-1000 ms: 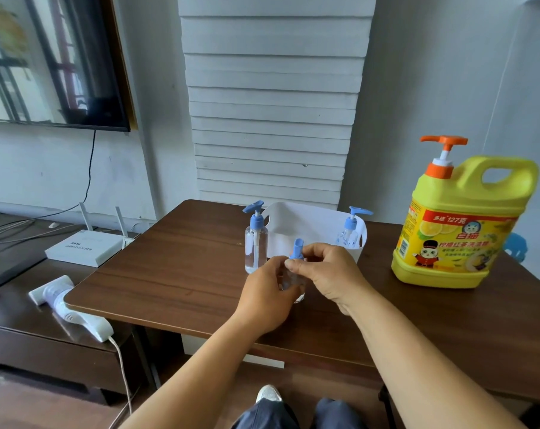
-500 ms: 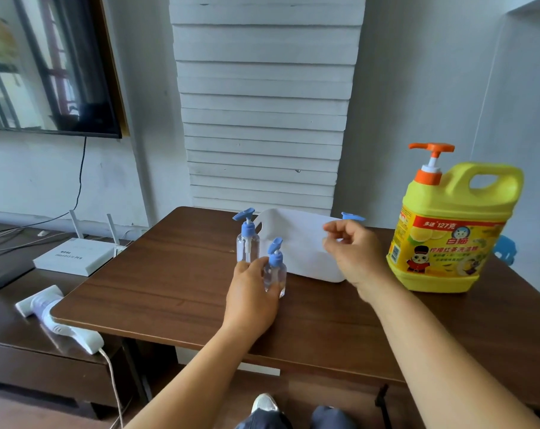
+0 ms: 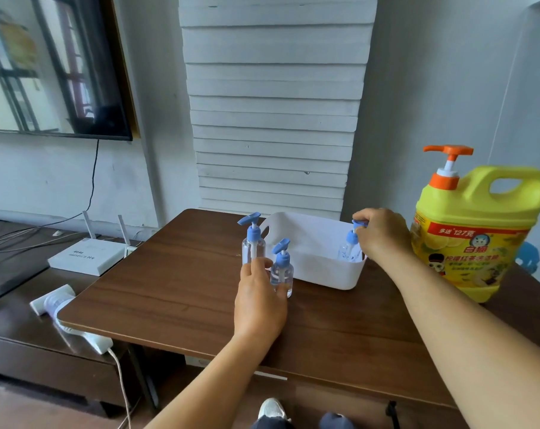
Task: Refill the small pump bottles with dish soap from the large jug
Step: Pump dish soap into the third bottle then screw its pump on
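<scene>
1. A large yellow dish soap jug (image 3: 476, 233) with an orange pump is stood near the table's (image 3: 176, 292) right edge; "127" can be read on its red label band, while the other characters are too blurred to be made out.
2. A white bin (image 3: 321, 267) is placed toward the far edge, just left of the jug.
3. A small pump bottle (image 3: 350, 247) with a blue pump is seen inside the bin at its right end — its pump head is pinched by the right hand (image 3: 381, 233).
4. Two more clear bottles are stood just left of the bin: a taller bottle (image 3: 253, 243) behind and a shorter bottle (image 3: 281, 270) in front.
5. The shorter bottle is touched by the left hand (image 3: 259, 305) — fingers lie loosely against its near side.
6. A white router (image 3: 87, 255) is seen on the low cabinet (image 3: 21, 342) beyond the left edge.
</scene>
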Motion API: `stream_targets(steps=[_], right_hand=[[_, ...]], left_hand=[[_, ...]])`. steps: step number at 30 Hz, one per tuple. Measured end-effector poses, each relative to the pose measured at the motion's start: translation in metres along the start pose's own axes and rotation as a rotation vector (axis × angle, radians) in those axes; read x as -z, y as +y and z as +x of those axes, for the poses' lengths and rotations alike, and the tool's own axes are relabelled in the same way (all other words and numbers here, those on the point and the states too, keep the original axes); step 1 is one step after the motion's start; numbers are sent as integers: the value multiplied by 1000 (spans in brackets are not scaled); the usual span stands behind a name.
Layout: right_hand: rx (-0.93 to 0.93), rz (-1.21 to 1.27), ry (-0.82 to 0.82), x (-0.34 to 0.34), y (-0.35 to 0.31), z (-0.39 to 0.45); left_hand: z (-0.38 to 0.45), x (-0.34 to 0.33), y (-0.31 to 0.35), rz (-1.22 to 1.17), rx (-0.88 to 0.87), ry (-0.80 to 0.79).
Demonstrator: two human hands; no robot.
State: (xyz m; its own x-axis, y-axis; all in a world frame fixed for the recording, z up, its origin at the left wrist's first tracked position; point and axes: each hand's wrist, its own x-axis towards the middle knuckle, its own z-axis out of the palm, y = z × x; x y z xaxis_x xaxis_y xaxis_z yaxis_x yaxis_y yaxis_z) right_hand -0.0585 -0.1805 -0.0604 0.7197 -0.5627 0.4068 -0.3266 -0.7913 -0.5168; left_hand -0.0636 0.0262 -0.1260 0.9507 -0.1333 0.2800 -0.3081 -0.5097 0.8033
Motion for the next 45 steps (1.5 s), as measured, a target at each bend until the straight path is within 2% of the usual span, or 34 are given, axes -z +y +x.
stream_targets(steps=[4,11,13,17,20,22,24,26,29,32,34,36,38,42,45], right_hand=[[-10,70,-2,0,3,-1],[171,370,291,34,-25,-16],[216,459,314,49,-36,-23],[175,563,125,66,-46,-39],[188,563,-41,69,-49,-58],[223,558,-109,67,-52,-72],[236,576,-168,64,-51,-85],[217,623,-202,62,-47,-93],[119,759,-233,58,-30,-101],[-10,827,-438,48,-9,-109],[-11,776,-553,41,-2,-116],[21,758,-551,35,-1,-121],[36,699,-463,28,0,-123],[-21,583,-368,21,-1,-122],[-64,527,-314,22,3,-117]], left_hand=[[1,-2,-1,4,17,2],[1,1,0,-6,26,-20],[-1,3,2,-14,36,-26],[-10,12,12,-94,8,71],[-17,20,33,-209,-154,130],[-20,23,50,-266,-258,56],[-22,23,64,-320,-294,-128],[-25,22,71,-387,-264,-280],[-28,22,72,-498,-167,-292],[-28,20,73,-641,-64,-317],[-29,17,76,-721,-19,-327],[-28,11,79,-736,17,-303],[-27,4,80,-708,44,-234],[-23,-2,84,-485,8,-108],[-24,3,87,-480,-29,-283]])
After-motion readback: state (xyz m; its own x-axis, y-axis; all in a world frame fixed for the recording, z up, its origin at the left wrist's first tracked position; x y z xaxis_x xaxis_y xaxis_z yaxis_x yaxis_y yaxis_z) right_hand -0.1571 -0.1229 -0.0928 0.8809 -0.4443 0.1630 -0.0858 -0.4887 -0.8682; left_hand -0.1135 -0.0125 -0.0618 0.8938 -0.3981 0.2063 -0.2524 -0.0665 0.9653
